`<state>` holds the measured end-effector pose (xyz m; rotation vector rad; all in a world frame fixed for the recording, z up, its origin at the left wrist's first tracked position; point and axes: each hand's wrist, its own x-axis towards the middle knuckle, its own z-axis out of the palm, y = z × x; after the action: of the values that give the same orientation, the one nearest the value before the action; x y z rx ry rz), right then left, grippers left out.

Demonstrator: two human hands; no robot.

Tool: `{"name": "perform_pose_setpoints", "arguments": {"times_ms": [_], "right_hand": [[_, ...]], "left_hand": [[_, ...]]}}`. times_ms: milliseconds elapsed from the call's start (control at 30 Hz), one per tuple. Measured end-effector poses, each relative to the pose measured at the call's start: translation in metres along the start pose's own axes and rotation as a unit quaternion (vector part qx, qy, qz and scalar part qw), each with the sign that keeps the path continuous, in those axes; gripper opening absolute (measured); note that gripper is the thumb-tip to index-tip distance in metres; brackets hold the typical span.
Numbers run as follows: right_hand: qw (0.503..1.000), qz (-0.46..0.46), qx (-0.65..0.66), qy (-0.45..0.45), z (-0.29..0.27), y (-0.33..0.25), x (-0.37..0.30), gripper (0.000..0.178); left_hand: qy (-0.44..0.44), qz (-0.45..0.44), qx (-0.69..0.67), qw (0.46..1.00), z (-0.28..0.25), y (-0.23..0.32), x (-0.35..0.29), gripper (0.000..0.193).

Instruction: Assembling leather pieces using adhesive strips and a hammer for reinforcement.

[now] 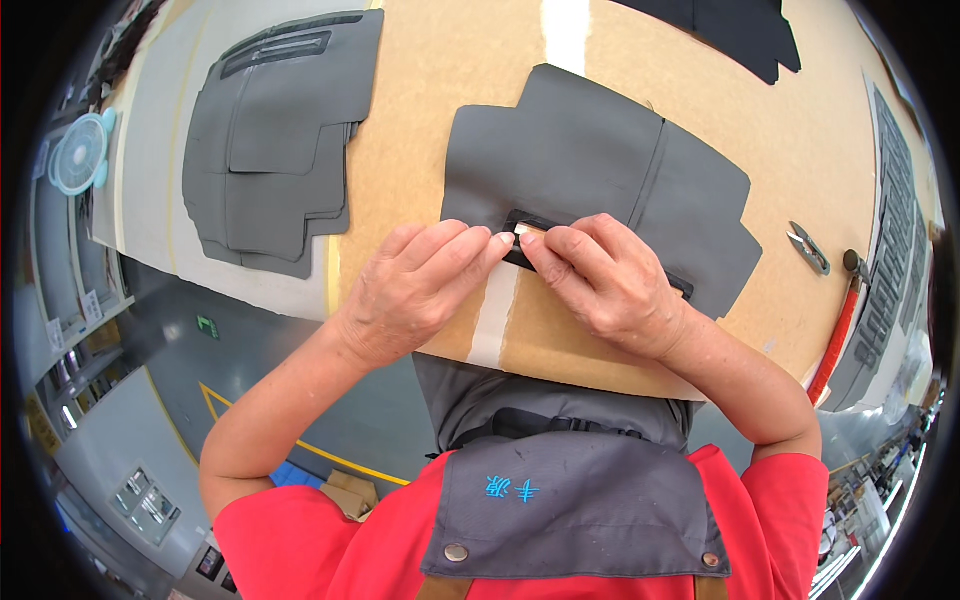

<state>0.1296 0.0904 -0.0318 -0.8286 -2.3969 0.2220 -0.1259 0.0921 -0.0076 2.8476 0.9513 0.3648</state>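
Observation:
A dark grey leather-like panel (570, 140) with stepped corners and a seam lies flat on the tan table in front of me. Along its near edge runs a long slot framed by a black strip (534, 217). My left hand (420, 285) is closed in a pinch at the left end of this strip. Close beside it, my right hand (610, 285) pinches the same end, thumb and forefinger together. A small white bit shows between the fingertips; what it is I cannot tell. The right hand covers much of the slot.
Similar grey panels (275, 140) lie stacked at the left, with a black piece (735, 25) at the far edge. Thread snips (809, 248) and a red-handled hammer-like tool (838, 325) lie at the right, by a dark patterned sheet (880, 270). A pale blue fan (82, 153) stands far left.

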Motion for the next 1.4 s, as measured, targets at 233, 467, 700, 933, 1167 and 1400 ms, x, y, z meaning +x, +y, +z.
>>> {"name": "perform_pose_setpoints", "arguments": {"times_ms": [233, 467, 700, 933, 1167, 1400], "right_hand": [[1.000, -0.013, 0.001, -0.001, 0.001, 0.000, 0.000, 0.041], [1.000, -0.011, -0.010, 0.000, 0.000, 0.000, -0.002, 0.047], [1.000, -0.026, -0.014, 0.000, 0.000, 0.000, 0.000, 0.039], [0.999, 0.035, 0.034, -0.015, -0.004, 0.003, -0.009, 0.041], [0.999, 0.024, 0.025, -0.034, -0.011, 0.003, -0.008, 0.041], [0.999, 0.005, 0.010, -0.033, -0.015, 0.002, -0.016, 0.040]], "left_hand": [[0.001, -0.021, -0.013, 1.000, 0.000, 0.003, -0.002, 0.048], [-0.001, 0.000, 0.009, 1.000, -0.005, 0.000, -0.001, 0.045], [0.040, -0.077, 0.002, 0.996, 0.009, 0.020, 0.001, 0.045], [0.053, -0.071, 0.059, 0.994, 0.017, 0.024, -0.003, 0.046], [0.041, -0.108, 0.060, 0.992, 0.017, 0.037, -0.001, 0.046], [0.045, -0.108, 0.051, 0.992, 0.017, 0.043, 0.002, 0.047]]}}
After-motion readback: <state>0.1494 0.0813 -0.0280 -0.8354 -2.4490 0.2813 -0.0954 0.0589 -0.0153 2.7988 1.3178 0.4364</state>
